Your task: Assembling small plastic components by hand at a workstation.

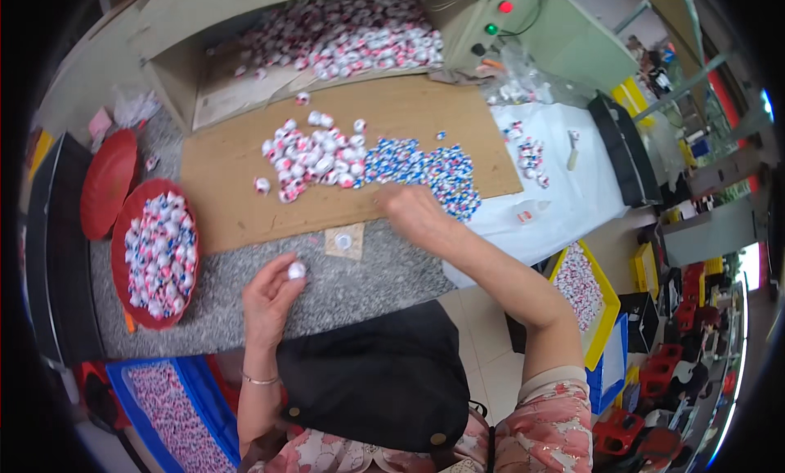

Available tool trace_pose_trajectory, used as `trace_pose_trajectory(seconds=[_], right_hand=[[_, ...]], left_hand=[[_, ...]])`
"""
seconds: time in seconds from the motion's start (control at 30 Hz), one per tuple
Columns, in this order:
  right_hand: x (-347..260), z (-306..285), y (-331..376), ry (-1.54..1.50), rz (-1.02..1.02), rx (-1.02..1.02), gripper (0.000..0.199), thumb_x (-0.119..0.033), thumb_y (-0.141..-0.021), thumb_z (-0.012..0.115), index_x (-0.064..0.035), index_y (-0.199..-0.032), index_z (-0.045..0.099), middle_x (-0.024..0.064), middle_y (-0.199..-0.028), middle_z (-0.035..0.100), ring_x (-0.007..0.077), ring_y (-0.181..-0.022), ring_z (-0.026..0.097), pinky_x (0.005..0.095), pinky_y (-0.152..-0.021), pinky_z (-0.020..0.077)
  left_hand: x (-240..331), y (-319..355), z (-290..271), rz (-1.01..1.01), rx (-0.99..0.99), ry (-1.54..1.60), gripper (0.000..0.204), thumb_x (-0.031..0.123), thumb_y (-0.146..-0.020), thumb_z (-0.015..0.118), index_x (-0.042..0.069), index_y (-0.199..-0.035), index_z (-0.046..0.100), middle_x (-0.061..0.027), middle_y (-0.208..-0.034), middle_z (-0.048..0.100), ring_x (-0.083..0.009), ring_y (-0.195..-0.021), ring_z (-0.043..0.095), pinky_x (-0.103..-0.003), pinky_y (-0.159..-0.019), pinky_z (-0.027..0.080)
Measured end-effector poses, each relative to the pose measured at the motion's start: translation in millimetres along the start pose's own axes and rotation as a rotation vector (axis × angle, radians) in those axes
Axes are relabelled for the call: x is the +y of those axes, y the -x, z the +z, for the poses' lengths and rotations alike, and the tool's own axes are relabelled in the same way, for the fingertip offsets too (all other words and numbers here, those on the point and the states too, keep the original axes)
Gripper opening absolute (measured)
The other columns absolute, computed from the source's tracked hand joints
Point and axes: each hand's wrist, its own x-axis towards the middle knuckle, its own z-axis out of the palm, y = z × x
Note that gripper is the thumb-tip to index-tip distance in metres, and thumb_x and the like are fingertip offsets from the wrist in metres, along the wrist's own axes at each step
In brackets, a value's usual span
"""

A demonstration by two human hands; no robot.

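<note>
My left hand (272, 295) is closed in a pinch over the grey speckled counter, with a small white round piece (296, 270) between thumb and fingertips. My right hand (413, 211) is over the cardboard sheet (237, 215), at the near edge of a pile of small blue-and-white pieces (417, 166). Its fingers are drawn together, and whatever lies in them is hidden. Just left of that pile is a heap of larger white and pink round pieces (315, 158). Between my hands, a small tan square with a clear round disc (343, 242) rests on the counter.
A red basket (121, 289) of mixed pieces stands at left, beside another red basket (106, 187). Behind is an open box-like compartment (176, 85) heaped with white and pink pieces. A small bottle (530, 213) lies on white sheeting at right. Blue (123, 383) and yellow (603, 342) bins flank me below.
</note>
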Motion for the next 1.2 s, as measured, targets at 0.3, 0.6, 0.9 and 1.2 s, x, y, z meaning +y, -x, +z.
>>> trace_pose_trajectory(seconds=[0.3,0.6,0.9,1.2], right_hand=[[-55,-30,4,-0.250,-0.160,0.040,0.014,-0.002,-0.081,0.066,-0.0028,-0.094,0.071,0.0136,-0.082,0.066,0.0336,-0.073,0.067,0.0426,-0.063,0.0530],[-67,-24,-19,-0.070,-0.333,-0.080,0.019,0.000,-0.079,0.063,-0.0033,-0.097,0.068,0.0114,-0.075,0.060,0.0310,-0.066,0.062,0.0419,-0.061,0.0499],[-81,-31,-4,-0.471,-0.017,0.048,0.018,0.000,-0.085,0.067,0.0009,-0.102,0.069,0.0110,-0.079,0.064,0.0233,-0.070,0.067,0.0342,-0.064,0.0532],[-90,-32,13,-1.309,0.530,-0.190,0.016,-0.004,-0.093,0.067,0.0006,-0.109,0.071,0.0043,-0.084,0.070,0.0101,-0.076,0.066,0.0234,-0.070,0.0540]], left_hand=[[-1,3,-10,0.079,-0.052,0.051,0.034,-0.005,-0.087,0.071,-0.002,-0.120,0.063,-0.0069,-0.110,0.065,-0.0110,-0.095,0.066,-0.024,-0.083,0.055],[7,-14,4,0.311,-0.045,-0.199,0.033,-0.009,-0.083,0.071,-0.004,-0.116,0.065,-0.0074,-0.109,0.063,-0.0133,-0.097,0.066,-0.026,-0.085,0.057],[-7,-18,17,0.439,-0.008,-0.322,0.034,-0.007,-0.081,0.073,-0.001,-0.114,0.067,-0.0104,-0.112,0.066,-0.0153,-0.095,0.068,-0.027,-0.081,0.059],[-11,-13,30,0.556,-0.136,-0.348,0.033,-0.001,-0.082,0.074,0.001,-0.115,0.068,-0.0100,-0.102,0.066,-0.0141,-0.077,0.067,-0.026,-0.067,0.054]])
